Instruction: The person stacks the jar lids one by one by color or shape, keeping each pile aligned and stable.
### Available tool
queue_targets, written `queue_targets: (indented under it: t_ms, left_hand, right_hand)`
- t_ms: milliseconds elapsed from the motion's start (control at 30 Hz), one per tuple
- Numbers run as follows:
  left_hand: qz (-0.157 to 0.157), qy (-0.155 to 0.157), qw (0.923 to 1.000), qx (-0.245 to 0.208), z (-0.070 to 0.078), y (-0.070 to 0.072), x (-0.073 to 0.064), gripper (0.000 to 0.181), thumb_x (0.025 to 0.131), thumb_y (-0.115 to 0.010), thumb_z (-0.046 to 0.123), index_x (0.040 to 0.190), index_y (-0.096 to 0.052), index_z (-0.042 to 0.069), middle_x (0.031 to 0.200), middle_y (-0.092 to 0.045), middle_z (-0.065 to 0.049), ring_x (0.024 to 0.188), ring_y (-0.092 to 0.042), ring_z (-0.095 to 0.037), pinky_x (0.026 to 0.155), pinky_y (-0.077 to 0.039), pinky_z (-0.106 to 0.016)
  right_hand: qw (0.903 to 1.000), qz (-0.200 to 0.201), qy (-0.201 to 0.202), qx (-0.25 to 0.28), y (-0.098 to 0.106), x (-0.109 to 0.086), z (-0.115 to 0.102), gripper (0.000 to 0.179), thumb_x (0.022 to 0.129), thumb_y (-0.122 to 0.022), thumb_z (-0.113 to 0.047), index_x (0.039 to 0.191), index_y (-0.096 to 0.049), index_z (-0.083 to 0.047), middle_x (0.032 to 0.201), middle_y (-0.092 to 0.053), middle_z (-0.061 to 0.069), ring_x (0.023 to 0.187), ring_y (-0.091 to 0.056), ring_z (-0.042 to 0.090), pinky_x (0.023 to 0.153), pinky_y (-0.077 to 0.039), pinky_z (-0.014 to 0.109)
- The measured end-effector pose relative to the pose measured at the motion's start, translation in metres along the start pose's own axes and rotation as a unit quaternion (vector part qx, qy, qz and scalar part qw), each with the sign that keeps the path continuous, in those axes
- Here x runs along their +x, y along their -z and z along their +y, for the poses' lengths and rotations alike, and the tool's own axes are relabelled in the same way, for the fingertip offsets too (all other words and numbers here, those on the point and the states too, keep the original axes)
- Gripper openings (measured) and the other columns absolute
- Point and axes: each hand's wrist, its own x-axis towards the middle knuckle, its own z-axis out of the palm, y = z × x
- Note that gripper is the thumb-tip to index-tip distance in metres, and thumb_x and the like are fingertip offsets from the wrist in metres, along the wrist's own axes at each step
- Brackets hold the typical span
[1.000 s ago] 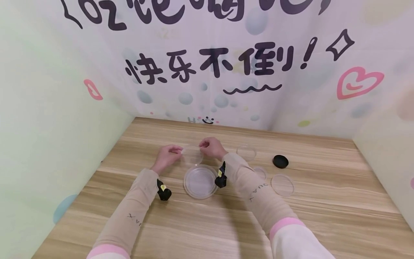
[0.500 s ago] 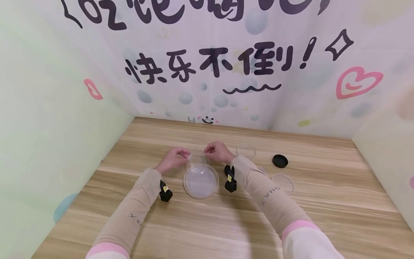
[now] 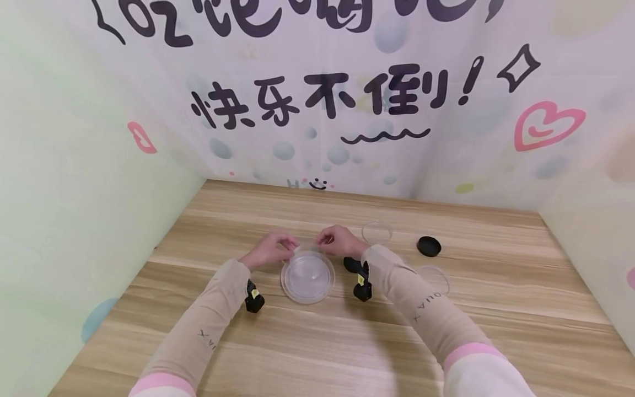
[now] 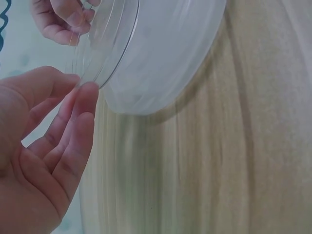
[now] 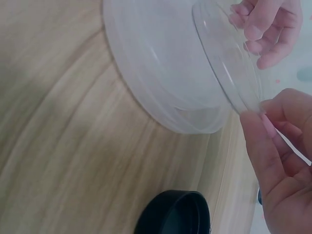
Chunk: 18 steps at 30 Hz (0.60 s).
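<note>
Your left hand's [image 3: 270,251] fingers pinch the rim of a clear shallow dish [image 5: 226,56], tilted above the far side of a translucent round container [image 3: 308,289] on the table [image 3: 278,353]; contact is unclear. Your right hand's [image 3: 340,242] fingers pinch its other side. Rightward lie clear discs [image 3: 377,233], which only the head view shows, and a black cap [image 3: 429,246], its raised wall plainest from the right wrist.

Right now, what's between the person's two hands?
A clear, rimmed plastic disc, its edge pinched by the left hand and the right hand; both wrist views show it.
</note>
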Motion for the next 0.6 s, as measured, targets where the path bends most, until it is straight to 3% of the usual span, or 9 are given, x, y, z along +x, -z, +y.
queue_targets:
  t_ms: [267, 600]
  left_hand:
    - [-0.031, -0.016, 0.9993, 0.014, 0.000, -0.005, -0.002, 0.025, 0.077, -0.061, -0.004, 0.102, -0.059, -0.005, 0.086, -0.058, -0.011, 0.076, -0.057, -0.025, 0.061, -0.052, -0.027]
    - [-0.041, -0.040, 0.9954, 0.077, 0.005, -0.005, -0.007, 0.026, 0.074, -0.062, -0.003, 0.099, -0.063, 0.002, 0.084, -0.060, -0.005, 0.085, -0.054, -0.025, 0.067, -0.047, -0.028]
  right_hand:
    - [0.9989, -0.026, -0.018, 0.034, -0.003, -0.007, 0.001, 0.015, 0.079, -0.057, 0.004, 0.092, -0.061, 0.008, 0.077, -0.060, 0.008, 0.065, -0.054, 0.012, 0.065, -0.053, 0.035]
    - [0.9983, -0.046, -0.007, 0.034, -0.006, -0.014, 0.006, 0.016, 0.079, -0.058, 0.003, 0.093, -0.062, 0.007, 0.079, -0.061, 0.008, 0.064, -0.055, 0.011, 0.060, -0.051, 0.025]
